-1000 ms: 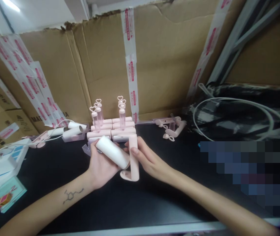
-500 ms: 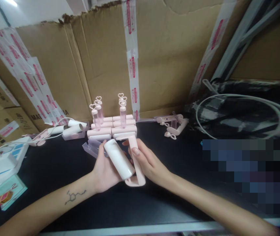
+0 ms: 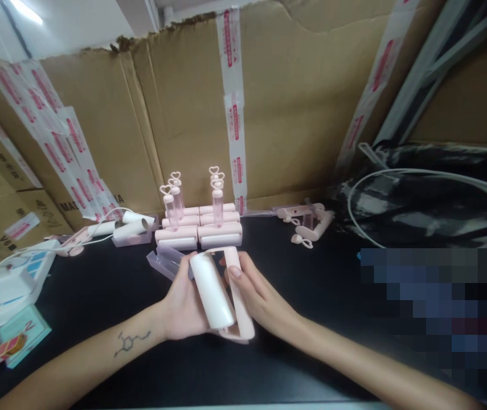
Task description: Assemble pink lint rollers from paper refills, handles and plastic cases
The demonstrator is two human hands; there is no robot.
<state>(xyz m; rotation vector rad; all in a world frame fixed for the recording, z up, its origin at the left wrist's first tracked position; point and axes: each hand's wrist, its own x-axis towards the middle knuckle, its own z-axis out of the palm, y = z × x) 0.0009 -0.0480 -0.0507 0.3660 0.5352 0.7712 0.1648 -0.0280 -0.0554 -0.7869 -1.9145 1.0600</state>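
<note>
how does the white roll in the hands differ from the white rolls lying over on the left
The white cylindrical roll is gripped by the left hand, inside a pink plastic frame held by the right hand. The loose white rolls lie bare on the black table, untouched. Both look like smooth white cylinders.

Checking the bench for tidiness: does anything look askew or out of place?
Mostly neat: the finished rollers stand in rows. A few pink handles lie tumbled at right, and the cardboard behind has a torn top edge. Both hands hold a roller.
</note>
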